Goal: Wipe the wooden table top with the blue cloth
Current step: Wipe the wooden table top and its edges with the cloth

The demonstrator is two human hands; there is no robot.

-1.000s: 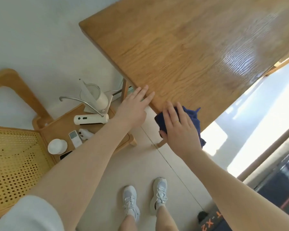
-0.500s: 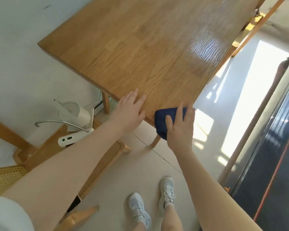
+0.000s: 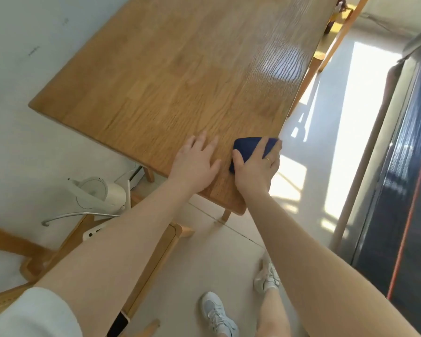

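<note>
Down at the far left, a white electric kettle (image 3: 100, 194) sits on a low light-wood side stand (image 3: 153, 259), a curved silver metal spout (image 3: 75, 216) arcing in front of it; whatever that spout belongs to is mostly hidden behind the left forearm. A white sleeve (image 3: 34, 314) is cut off at the bottom corner.

Moving right, the left arm reaches up and forward, and the left hand (image 3: 195, 164) lies palm-down on the rectangular honey-coloured wooden table top (image 3: 180, 69), near its front edge. Fingers straight and slightly spread, flat on the wood, holding nothing.

Just beside it, the right hand (image 3: 255, 166) presses down on the folded dark blue cloth (image 3: 247, 148), which lies on the table near the front right corner. The thumb hooks round the cloth's near left edge, the fingers drape over its top, and a thin ring shows on one finger. The fingertips at the far right blur into the bright floor, so their exact lie is hard to make out, and the palm covers the cloth's near part.

Below, two white lace-up sneakers (image 3: 216, 312) stand on the pale floor. Far right, a dark panel with a red stripe (image 3: 404, 215) runs out of frame.
</note>
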